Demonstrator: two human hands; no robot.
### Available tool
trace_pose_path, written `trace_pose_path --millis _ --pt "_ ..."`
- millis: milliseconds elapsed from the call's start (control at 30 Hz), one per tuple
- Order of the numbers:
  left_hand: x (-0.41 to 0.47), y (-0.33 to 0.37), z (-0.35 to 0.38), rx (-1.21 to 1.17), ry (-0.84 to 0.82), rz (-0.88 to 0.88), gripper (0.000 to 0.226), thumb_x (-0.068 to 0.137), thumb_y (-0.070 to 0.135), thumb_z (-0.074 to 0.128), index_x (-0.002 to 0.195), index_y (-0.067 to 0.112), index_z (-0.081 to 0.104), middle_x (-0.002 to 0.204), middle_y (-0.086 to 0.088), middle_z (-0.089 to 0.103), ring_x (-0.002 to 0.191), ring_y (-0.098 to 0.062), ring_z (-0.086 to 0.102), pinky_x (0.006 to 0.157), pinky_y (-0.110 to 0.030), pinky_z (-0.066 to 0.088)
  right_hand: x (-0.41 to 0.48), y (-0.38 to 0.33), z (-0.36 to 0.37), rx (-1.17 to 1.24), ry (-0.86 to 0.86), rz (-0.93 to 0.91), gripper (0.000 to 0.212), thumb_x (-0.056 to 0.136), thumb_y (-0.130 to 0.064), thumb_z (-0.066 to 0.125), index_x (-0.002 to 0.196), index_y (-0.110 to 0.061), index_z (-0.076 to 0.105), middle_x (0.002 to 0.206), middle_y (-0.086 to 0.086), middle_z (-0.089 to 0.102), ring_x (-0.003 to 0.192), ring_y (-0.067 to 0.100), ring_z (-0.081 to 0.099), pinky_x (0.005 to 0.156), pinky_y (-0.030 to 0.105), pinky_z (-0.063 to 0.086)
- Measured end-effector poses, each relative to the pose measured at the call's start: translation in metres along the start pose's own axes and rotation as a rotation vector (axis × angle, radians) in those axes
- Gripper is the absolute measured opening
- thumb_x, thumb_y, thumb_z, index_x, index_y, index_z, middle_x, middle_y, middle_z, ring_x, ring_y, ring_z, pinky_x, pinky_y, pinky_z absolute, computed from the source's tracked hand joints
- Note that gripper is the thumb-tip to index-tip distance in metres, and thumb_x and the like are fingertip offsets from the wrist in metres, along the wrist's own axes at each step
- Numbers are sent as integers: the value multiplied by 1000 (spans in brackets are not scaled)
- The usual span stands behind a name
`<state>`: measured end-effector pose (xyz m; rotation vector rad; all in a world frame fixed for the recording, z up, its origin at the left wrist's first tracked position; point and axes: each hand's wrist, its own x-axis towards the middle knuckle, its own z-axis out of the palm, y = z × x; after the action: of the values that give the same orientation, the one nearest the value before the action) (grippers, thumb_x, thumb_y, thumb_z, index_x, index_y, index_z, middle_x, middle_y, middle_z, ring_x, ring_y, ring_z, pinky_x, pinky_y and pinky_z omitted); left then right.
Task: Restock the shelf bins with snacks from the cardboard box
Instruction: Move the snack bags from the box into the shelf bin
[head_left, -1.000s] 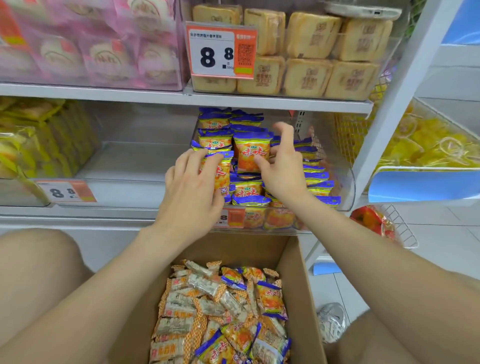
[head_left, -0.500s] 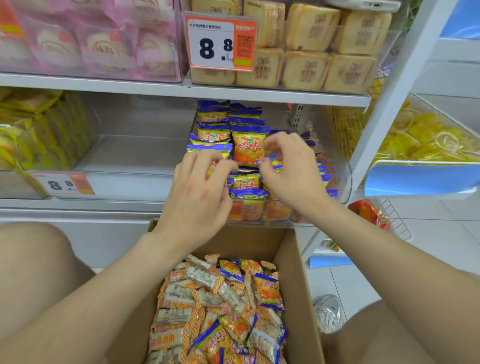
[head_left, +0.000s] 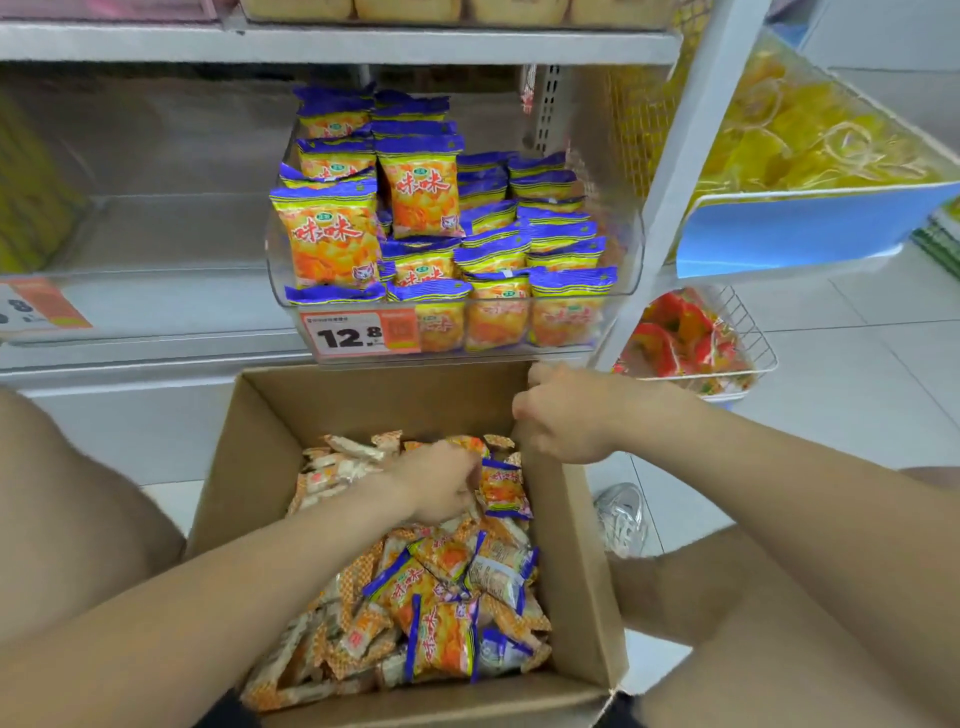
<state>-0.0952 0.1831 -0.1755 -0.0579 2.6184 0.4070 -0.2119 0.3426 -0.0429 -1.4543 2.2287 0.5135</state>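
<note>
The open cardboard box sits on the floor between my knees, holding several orange-and-blue and orange-and-white snack packets. My left hand is down inside the box, its fingers curled at an orange-and-blue packet near the right wall. My right hand is curled over the box's right rim at the far corner. Above the box, the clear shelf bin is packed with rows of the same orange-and-blue packets, and a 12.8 price label is on its front.
A white shelf post rises right of the bin. Beyond it are a blue-fronted bin of yellow snacks and a wire basket of red and yellow sweets. A grey shoe is beside the box.
Both hands have left the packets in the shelf bin and dropped to the box: the left went in among the packets, the right onto the rim. The view tilted downward.
</note>
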Motion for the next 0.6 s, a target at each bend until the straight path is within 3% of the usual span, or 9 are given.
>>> trace_pose_path --millis 67,167,233,300,367,467,533,600 --pt "21 3 25 -120 -80 -52 49 99 27 64 145 16 50 143 -15 54 124 -32 59 96 -41 54 3 4 4 4 -2 5 32 100 -35 53 128 -20 59 119 9 45 105 34 58 90 50 55" --pt "44 16 52 -434 -95 -196 80 103 37 62 166 21 15 171 -21 13 153 -42 30 117 -45 38 7 8 5 36 -15 -4 34 100 -35 52 131 -22 58 119 8 47 105 34 59 90 50 55" --pt "56 27 64 -602 18 -259 84 102 35 66 167 24 14 173 -19 7 157 -39 21 119 -42 34 8 9 5 63 -32 -9 34 101 -35 51 133 -23 57 121 8 48 105 33 59 91 49 55" --pt "62 32 71 -621 116 -299 90 94 28 77 165 20 22 169 -18 17 154 -38 28 119 -39 35 9 10 6 61 -51 -18 34 101 -32 51 133 -23 57 121 7 49 106 32 61 90 48 56" --pt "64 31 74 -606 144 -300 93 81 20 88 159 19 36 154 -15 36 140 -36 46 106 -35 46 10 8 6 41 -55 -22 34 101 -30 52 134 -22 57 123 7 50 105 32 62 88 46 56" --pt "60 21 66 -660 158 -263 77 66 14 90 134 27 57 121 -15 58 108 -34 64 70 -31 50 11 5 4 22 -60 -19 35 101 -30 52 134 -22 57 126 9 53 105 34 63 87 46 56" --pt "50 14 52 -705 218 -246 68 65 13 89 120 31 52 104 -9 58 82 -24 63 52 -25 41 10 5 2 20 -51 4 33 100 -27 53 132 -21 57 125 10 56 104 34 64 86 47 58" --pt "33 10 32 -767 235 -235 67 69 9 88 117 31 47 106 -8 58 69 -19 58 49 -27 42 7 6 -5 30 -22 37 24 99 -23 54 121 -15 58 116 10 60 99 33 65 77 42 58"
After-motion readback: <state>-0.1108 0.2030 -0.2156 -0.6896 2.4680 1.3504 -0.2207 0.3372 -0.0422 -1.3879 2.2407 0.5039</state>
